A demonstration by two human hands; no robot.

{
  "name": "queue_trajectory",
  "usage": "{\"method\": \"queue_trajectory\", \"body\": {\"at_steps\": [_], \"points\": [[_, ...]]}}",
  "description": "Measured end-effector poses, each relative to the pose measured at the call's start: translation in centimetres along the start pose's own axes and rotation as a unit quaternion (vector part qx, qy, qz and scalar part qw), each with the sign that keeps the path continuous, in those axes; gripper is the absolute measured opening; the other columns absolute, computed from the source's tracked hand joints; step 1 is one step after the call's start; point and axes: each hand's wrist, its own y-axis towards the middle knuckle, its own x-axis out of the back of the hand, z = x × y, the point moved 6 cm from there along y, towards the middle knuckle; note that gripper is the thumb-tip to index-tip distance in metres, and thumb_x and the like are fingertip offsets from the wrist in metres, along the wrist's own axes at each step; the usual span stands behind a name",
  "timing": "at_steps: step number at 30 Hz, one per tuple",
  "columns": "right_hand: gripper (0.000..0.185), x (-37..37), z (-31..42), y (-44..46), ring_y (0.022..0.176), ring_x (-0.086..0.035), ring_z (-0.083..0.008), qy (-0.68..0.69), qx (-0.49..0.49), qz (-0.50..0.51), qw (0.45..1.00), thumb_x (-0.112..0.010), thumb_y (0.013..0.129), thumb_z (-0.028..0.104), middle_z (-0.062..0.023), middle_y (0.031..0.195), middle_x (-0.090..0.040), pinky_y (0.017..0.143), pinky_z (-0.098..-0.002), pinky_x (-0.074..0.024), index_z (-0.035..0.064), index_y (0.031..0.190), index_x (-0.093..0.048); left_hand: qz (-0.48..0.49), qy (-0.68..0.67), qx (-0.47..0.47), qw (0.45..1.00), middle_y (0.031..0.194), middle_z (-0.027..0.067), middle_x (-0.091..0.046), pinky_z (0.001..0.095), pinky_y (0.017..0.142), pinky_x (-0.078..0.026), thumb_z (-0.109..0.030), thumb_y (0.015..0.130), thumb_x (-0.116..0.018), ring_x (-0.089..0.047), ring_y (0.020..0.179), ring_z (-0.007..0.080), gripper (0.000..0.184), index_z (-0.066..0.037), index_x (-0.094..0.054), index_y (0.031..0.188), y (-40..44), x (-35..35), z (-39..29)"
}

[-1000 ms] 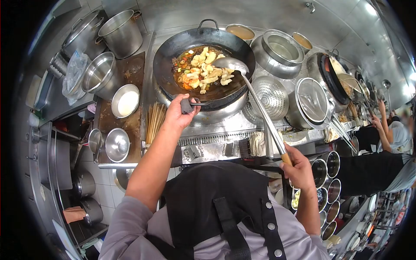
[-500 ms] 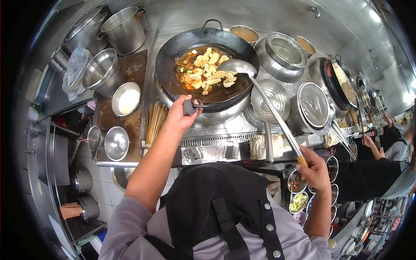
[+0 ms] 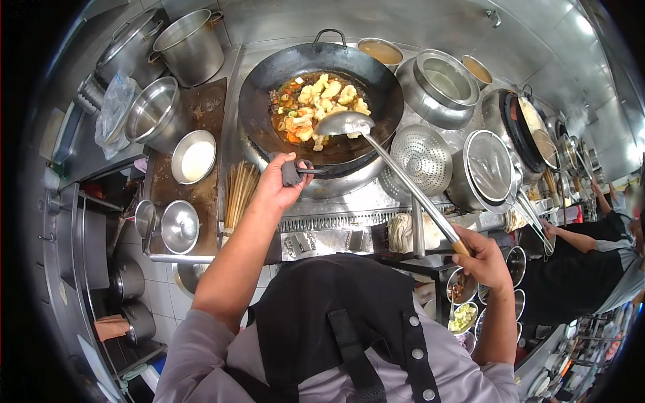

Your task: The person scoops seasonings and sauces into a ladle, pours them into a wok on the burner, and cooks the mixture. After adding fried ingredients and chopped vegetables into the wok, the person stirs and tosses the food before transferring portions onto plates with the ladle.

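The ladle is lying on a slant through the middle of the frame, its long axis running from the bowl at upper centre down to the wooden grip at lower right. Its bowl is sitting over the lower-right edge of the battered-looking pale pieces and sauce inside the wok; whether it is touching the metal beneath cannot be told. The wok is filling the upper centre, lying above and slightly right of the left hand and well up and left of the right hand, so the left hand is the nearer one to its rim. The left hand is closing around the wok's near loop handle, at the bottom of the rim, with a dark cloth bunching between fingers and metal. The right hand is curling shut around the ladle's wooden grip, the thumb lying along it and the other fingers partly hidden underneath. Just right of the wok, a perforated strainer is resting beneath the ladle's shaft in the view, and small bowls of cut ingredients are standing below the right hand.
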Motion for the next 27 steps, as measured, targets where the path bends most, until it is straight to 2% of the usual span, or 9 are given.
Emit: {"method": "queue_trajectory", "body": {"at_steps": [2, 9, 15, 17, 18, 21, 22, 25, 27], "points": [[0.062, 0.1, 0.6, -0.2, 0.056, -0.051, -0.0037, -0.013, -0.001, -0.004, 1.0, -0.07, 0.079, -0.002, 0.0021, 0.072, -0.058, 0.052, -0.0217, -0.0423, 0.0031, 0.139, -0.055, 0.035, 0.024, -0.027, 0.999, 0.105, 0.0165, -0.049, 0.0435, 0.083, -0.057, -0.001, 0.08, -0.069, -0.059, 0.086, 0.0306, 0.041, -0.008, -0.042, 0.109, -0.2, -0.4, -0.1], [0.061, 3.5, 0.6, -2.5, 0.063, -0.054, -0.0044, 0.003, -0.03, 0.012, 0.999, -0.07, 0.077, -0.005, 0.0, 0.078, -0.062, 0.058, -0.0222, -0.0446, -0.0049, 0.136, -0.055, 0.018, 0.033, -0.032, 0.999, 0.106, 0.017, -0.049, 0.0454, 0.085, -0.056, -0.002, 0.081, -0.07, -0.059, 0.087, 0.031, 0.041, -0.009, -0.042, 0.109, -0.5, -0.4, -0.2], [0.063, 1.7, -0.6, -1.3, 0.075, -0.055, -0.0053, 0.144, -0.053, 0.011, 0.988, -0.073, 0.076, -0.005, 0.0013, 0.086, -0.064, 0.068, -0.023, -0.0474, -0.0057, 0.136, -0.055, 0.022, 0.035, -0.037, 0.998, 0.104, 0.0172, -0.052, 0.047, 0.088, -0.054, -0.003, 0.082, -0.07, -0.061, 0.084, 0.0305, 0.037, -0.01, -0.044, 0.107, -0.2, -0.1, -0.2], [0.062, 0.8, -0.2, -0.1, 0.075, -0.054, -0.0045, 0.043, -0.024, 0.028, 0.998, -0.074, 0.076, -0.004, 0.0001, 0.086, -0.067, 0.068, -0.0236, -0.0478, -0.0032, 0.135, -0.056, 0.044, 0.051, -0.047, 0.997, 0.095, 0.0152, -0.057, 0.0477, 0.09, -0.053, -0.003, 0.082, -0.069, -0.061, 0.078, 0.0273, 0.032, -0.01, -0.046, 0.103, 0.0, -0.1, -0.3], [0.062, 0.6, 0.5, 0.6, 0.062, -0.054, -0.0051, -0.044, 0.034, 0.014, 0.998, -0.07, 0.075, -0.006, -0.0013, 0.08, -0.063, 0.057, -0.0217, -0.0445, -0.0044, 0.135, -0.056, 0.045, 0.052, -0.046, 0.997, 0.095, 0.0152, -0.057, 0.0477, 0.09, -0.053, -0.003, 0.082, -0.069, -0.061, 0.078, 0.0273, 0.032, -0.01, -0.046, 0.103, -0.1, -0.3, -0.3], [0.06, 0.6, 2.8, 1.4, 0.066, -0.057, -0.0084, -0.156, 0.127, -0.002, 0.98, -0.072, 0.073, -0.004, -0.0059, 0.078, -0.062, 0.063, -0.0248, -0.0478, -0.0048, 0.132, -0.058, 0.037, 0.054, -0.038, 0.997, 0.084, 0.0121, -0.058, 0.0496, 0.092, -0.052, -0.003, 0.083, -0.069, -0.061, 0.073, 0.0242, 0.027, -0.011, -0.048, 0.098, -0.3, -0.7, -0.2], [0.062, 1.0, 2.1, 1.3, 0.066, -0.061, -0.0226, -0.139, 0.093, -0.002, 0.986, -0.076, 0.071, 0.001, -0.0142, 0.083, -0.066, 0.064, -0.0288, -0.0488, 0.0015, 0.132, -0.06, 0.022, 0.051, -0.032, 0.998, 0.083, 0.0135, -0.06, 0.0495, 0.088, -0.052, -0.006, 0.084, -0.068, -0.063, 0.08, 0.0298, 0.022, -0.011, -0.049, 0.095, -0.1, -0.3, -0.2], [0.063, 3.0, 0.8, -0.1, 0.066, -0.062, -0.0221, -0.165, 0.073, 0.0, 0.984, -0.077, 0.07, 0.002, -0.0137, 0.085, -0.068, 0.064, -0.0294, -0.0495, 0.0018, 0.131, -0.061, 0.02, 0.052, -0.032, 0.998, 0.079, 0.0139, -0.062, 0.0489, 0.083, -0.053, -0.01, 0.086, -0.066, -0.065, 0.088, 0.0356, 0.016, -0.01, -0.051, 0.091, -0.2, -0.2, -0.2], [0.064, 4.0, 0.5, -1.1, 0.066, -0.063, -0.0203, -0.163, 0.095, -0.014, 0.982, -0.077, 0.068, 0.002, -0.0134, 0.086, -0.068, 0.064, -0.0289, -0.0494, 0.0009, 0.13, -0.062, 0.02, 0.062, -0.028, 0.997, 0.084, 0.0126, -0.061, 0.0501, 0.091, -0.051, -0.007, 0.085, -0.068, -0.063, 0.079, 0.0282, 0.023, -0.01, -0.049, 0.098, -0.8, -0.8, -0.1]]}}
